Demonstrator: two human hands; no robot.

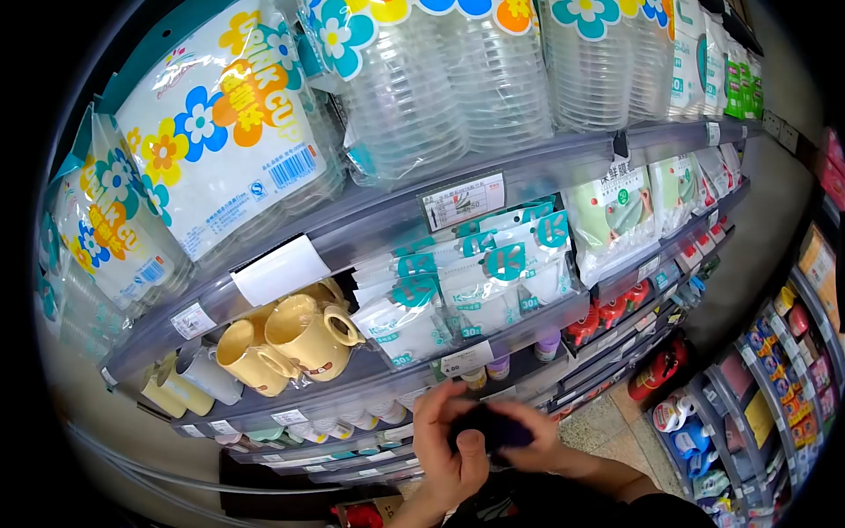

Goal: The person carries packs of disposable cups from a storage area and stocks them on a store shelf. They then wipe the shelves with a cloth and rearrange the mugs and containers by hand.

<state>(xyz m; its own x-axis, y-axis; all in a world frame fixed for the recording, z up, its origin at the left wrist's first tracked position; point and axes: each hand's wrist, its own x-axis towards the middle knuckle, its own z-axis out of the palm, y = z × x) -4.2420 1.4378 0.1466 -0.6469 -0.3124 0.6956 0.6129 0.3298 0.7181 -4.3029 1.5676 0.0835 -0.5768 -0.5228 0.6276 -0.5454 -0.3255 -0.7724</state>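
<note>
My left hand (pixel 437 444) is closed around a dark, nearly black object (pixel 493 429) with a faint purple tint. It looks soft, but its kind cannot be made out. The thumb lies across its near side. My right hand (pixel 541 437) is on the object's other side, its fingers smeared by motion and partly hidden. Both hands are held in front of the lower shelves. Just beyond them stand small purple-and-white containers (pixel 497 368). Above are packs with teal labels marked 30 (pixel 480 304), and to the left, yellow mugs (pixel 304 334) in clear wrap.
Bagged clear plastic cups (pixel 405 97) fill the top shelf, beside white printed cup packs (pixel 220 132). A blank white card (pixel 280 271) hangs on the shelf edge. At right are a red fire extinguisher (pixel 658 370), tiled floor (pixel 607 427) and another stocked shelf unit (pixel 748 414).
</note>
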